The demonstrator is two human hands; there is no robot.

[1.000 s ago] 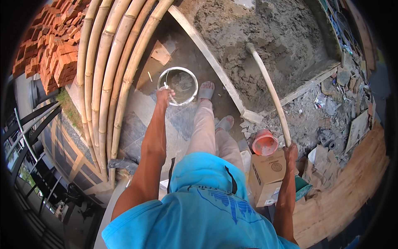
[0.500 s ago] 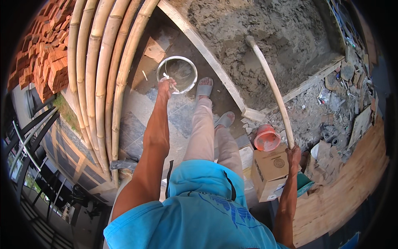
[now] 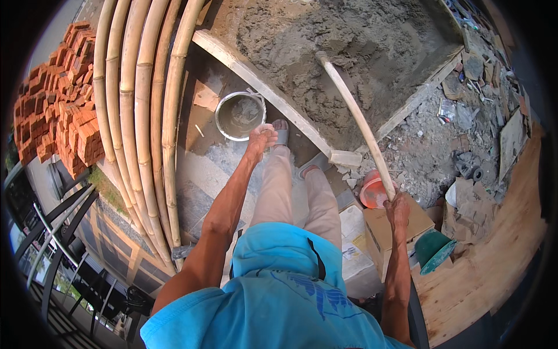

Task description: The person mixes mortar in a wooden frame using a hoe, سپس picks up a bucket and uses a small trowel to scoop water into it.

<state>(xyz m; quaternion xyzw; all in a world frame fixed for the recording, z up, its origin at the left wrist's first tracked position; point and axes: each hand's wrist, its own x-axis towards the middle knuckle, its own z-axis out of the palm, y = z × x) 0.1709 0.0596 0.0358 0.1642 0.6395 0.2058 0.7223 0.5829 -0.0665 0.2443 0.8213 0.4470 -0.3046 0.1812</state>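
Observation:
My right hand [image 3: 398, 210] is closed round the near end of a long wooden tool handle [image 3: 356, 107]. The handle's far end meets the wet grey mortar [image 3: 279, 35], where the tool's head is hidden. My left hand [image 3: 263, 138] is held in the air beside a pail [image 3: 218, 123] with a pale rim, its fingers loosely apart and nothing visible in them. Wet grey residue shows inside the pail, which stands upright on the floor just beyond that hand, near my sandalled foot.
A wooden board frame [image 3: 264, 87] borders the mortar. Bamboo poles [image 3: 142, 99] and stacked bricks [image 3: 70, 110] are on the left. At right are a red bucket [image 3: 373, 192], a cardboard box [image 3: 415, 224], a green bowl-shaped container [image 3: 433, 250], rubble [image 3: 427, 136] and plywood [image 3: 482, 279].
My left hand has let go of the pail's handle and drawn back to the right. The handle now lies against the rim. My right hand, still on the wooden handle, has shifted slightly left.

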